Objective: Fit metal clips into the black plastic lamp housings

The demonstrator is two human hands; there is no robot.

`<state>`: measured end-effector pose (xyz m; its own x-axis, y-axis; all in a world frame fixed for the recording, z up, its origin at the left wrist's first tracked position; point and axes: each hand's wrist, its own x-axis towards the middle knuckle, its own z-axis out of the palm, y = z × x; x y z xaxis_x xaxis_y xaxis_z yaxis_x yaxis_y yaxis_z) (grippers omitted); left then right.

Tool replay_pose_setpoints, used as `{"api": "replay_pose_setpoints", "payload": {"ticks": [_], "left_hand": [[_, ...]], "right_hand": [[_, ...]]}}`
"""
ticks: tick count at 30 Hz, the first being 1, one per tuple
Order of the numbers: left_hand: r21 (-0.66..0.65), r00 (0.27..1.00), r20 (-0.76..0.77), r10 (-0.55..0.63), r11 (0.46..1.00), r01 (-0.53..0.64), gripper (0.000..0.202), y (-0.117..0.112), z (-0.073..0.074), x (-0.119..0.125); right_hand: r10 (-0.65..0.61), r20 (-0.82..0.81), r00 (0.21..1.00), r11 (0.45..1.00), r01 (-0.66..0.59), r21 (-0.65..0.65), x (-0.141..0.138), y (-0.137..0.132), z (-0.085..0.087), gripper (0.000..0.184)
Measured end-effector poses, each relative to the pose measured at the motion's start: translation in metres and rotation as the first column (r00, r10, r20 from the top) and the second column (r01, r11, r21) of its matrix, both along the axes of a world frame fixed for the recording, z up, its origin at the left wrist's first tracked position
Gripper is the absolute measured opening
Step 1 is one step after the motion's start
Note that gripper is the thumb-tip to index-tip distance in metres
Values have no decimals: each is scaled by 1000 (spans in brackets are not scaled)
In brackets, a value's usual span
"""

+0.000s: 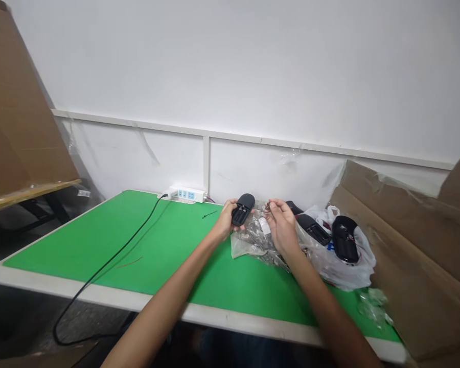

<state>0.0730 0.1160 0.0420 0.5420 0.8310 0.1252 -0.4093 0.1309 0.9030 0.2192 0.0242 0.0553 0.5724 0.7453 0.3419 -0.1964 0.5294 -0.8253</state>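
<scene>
Forearms (157,317) extend over a green tabletop (157,235); left hand (226,217), curled, grips a black casing (243,208) above it, compartment (239,214) uncovered; right hand (282,222), pinching closely, holds a small metallic-looking piece (268,206) apart from the casing, apparently unfitted; other casings (345,237) lie rightward.

Tiny piece (268,206) in the right hand (283,223), too small to identify, black mouse shell (244,208) partly covered by the left hand (226,216), contents (254,233) of the clear bag (239,249) blurred, 2 forearms (178,286) cut off by the bottom edge, cardboard (19,112) cut off at left
</scene>
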Motion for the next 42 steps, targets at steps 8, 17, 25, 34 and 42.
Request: {"api": "replay_pose_setpoints", "payload": {"ticks": [8, 17, 25, 34, 42], "left_hand": [[-11, 985, -42, 168, 986, -169, 37, -9, -6, 9], [102, 985, 75, 154, 982, -161, 82, -22, 1, 15], [107, 995, 69, 70, 991, -77, 100, -30, 5, 14], [182, 997, 53, 63, 981, -72, 107, -28, -3, 18], [244, 1000, 27, 17, 969, -23, 97, -24, -7, 19]], "right_hand": [[180, -163, 970, 980, -191, -54, -7, -17, -20, 42], [248, -271, 930, 942, -297, -154, -11, -11, -24, 42], [213, -258, 942, 954, -258, -155, -5, -8, -27, 36], [96, -76, 992, 976, -109, -190, -6, -8, -25, 37], [34, 80, 996, 975, -15, -222, -3, -6, -28, 36]]}}
